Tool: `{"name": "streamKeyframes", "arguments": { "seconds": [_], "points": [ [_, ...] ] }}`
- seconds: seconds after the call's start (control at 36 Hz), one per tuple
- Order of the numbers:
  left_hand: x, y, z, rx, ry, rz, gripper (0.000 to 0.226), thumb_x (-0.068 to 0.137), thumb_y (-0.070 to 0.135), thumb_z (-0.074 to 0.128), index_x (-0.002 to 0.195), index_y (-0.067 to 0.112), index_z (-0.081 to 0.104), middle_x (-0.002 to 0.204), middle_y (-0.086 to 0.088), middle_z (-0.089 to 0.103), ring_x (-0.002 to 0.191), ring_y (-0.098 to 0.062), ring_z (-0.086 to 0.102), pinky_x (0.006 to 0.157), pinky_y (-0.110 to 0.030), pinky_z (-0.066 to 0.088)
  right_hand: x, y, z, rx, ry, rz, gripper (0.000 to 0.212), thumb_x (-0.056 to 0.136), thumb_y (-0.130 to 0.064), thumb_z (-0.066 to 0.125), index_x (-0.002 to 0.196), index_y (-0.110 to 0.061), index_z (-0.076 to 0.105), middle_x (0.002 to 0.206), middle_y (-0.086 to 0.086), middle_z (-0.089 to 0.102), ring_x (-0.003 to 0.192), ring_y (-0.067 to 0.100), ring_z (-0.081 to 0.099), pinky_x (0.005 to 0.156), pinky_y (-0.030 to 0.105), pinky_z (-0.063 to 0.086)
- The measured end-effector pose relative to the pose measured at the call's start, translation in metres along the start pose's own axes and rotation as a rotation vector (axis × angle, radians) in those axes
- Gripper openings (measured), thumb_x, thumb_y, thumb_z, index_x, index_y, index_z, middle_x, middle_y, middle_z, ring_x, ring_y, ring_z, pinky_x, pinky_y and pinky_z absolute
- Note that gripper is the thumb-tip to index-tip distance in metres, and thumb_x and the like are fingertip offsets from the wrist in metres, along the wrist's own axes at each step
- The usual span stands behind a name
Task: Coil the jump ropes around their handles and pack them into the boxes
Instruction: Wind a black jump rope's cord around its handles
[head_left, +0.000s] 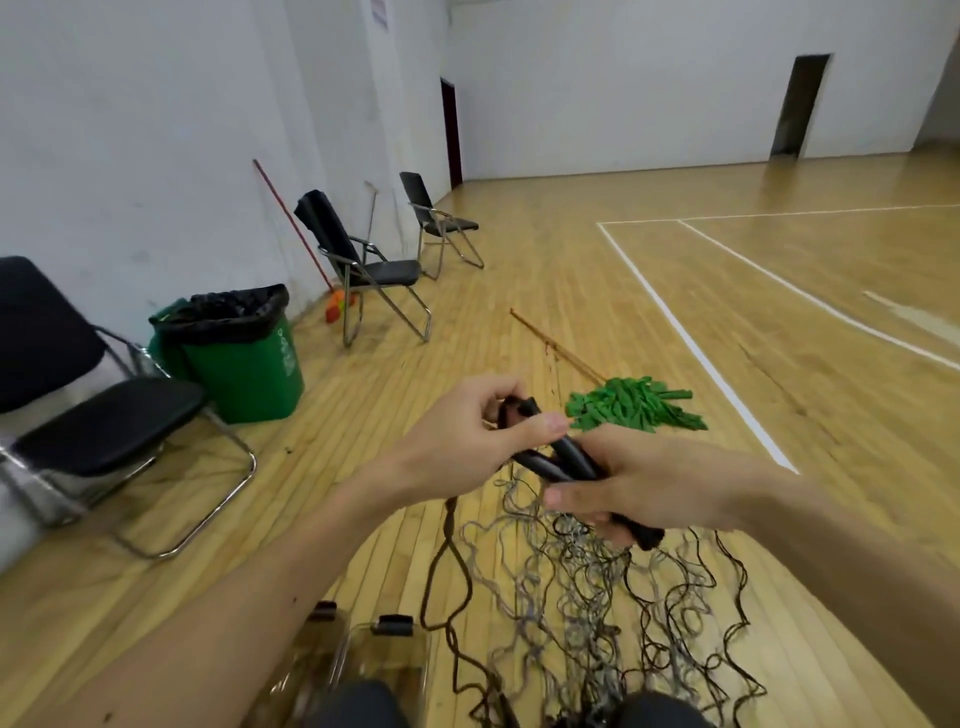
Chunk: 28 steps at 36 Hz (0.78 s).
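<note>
Gripping black handles (558, 460) with left hand (467, 431), right hand (639, 483); open floor (779, 338) right, chairs (363, 270) left.

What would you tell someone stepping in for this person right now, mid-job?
Left hand: pinches the upper ends of the black handles.
Right hand: grips their lower ends.
Ropes: hang from the handles in a loose tangle towards the floor, with no coils showing.
Clear boxes: low in view near the person; contents hard to tell.
Done: handles gathered in both hands.
Left: untangle, coil around the handles, pack.
</note>
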<state>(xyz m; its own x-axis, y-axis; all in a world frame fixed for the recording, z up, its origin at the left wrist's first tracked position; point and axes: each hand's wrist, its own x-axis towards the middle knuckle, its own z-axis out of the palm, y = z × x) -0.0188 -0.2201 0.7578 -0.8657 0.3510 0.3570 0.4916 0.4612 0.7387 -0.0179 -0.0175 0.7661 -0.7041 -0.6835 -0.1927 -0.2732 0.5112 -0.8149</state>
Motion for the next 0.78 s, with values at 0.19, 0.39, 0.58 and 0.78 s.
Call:
{"name": "streamKeyframes", "arguments": {
  "seconds": [0.19, 0.39, 0.58, 0.78],
  "points": [
    [-0.028, -0.021, -0.029, 0.261, -0.277, -0.090, 0.027, 0.079, 0.050, 0.078, 0.087, 0.028, 0.064, 0.067, 0.004, 0.056, 0.060, -0.002, 0.048, 0.058, -0.016, 0.038, -0.002, 0.013, -0.005, 0.054, -0.124, 0.045, 0.024, 0.101, -0.023, 0.060, 0.086, -0.007, 0.049, 0.059, -0.007, 0.041, 0.051, 0.009, 0.038, 0.052, 0.019, 0.036],
    [-0.039, -0.069, -0.019, 0.527, -0.328, -0.150, 0.023, 0.099, 0.041, 0.055, 0.077, 0.033, 0.054, 0.072, 0.010, 0.056, 0.066, -0.007, 0.053, 0.068, -0.028, 0.051, -0.022, 0.020, -0.016, 0.277, -0.107, 0.047, 0.018, 0.094, -0.028, 0.063, 0.088, -0.012, 0.060, 0.061, -0.005, 0.035, 0.047, 0.008, 0.030, 0.045, 0.017, 0.031],
    [-0.024, -0.064, -0.022, 0.223, -0.499, -0.235, 0.096, 0.071, 0.057, 0.082, 0.146, 0.048, 0.024, 0.147, 0.020, 0.038, 0.131, 0.007, 0.033, 0.118, -0.028, 0.024, -0.020, 0.015, -0.008, 0.366, -0.132, 0.052, 0.021, 0.095, -0.028, 0.059, 0.098, -0.007, 0.059, 0.064, 0.004, 0.054, 0.047, 0.015, 0.057, 0.050, 0.026, 0.050],
    [-0.018, -0.016, 0.000, -0.219, -0.266, -0.022, 0.085, 0.077, 0.084, 0.036, 0.148, 0.036, 0.035, 0.116, 0.019, 0.065, 0.117, -0.002, 0.059, 0.100, -0.020, 0.047, -0.009, 0.008, 0.011, 0.543, -0.183, 0.058, 0.033, 0.099, -0.029, 0.054, 0.117, -0.001, 0.052, 0.061, 0.004, 0.050, 0.042, 0.014, 0.055, 0.047, 0.026, 0.050]
  ]
}}
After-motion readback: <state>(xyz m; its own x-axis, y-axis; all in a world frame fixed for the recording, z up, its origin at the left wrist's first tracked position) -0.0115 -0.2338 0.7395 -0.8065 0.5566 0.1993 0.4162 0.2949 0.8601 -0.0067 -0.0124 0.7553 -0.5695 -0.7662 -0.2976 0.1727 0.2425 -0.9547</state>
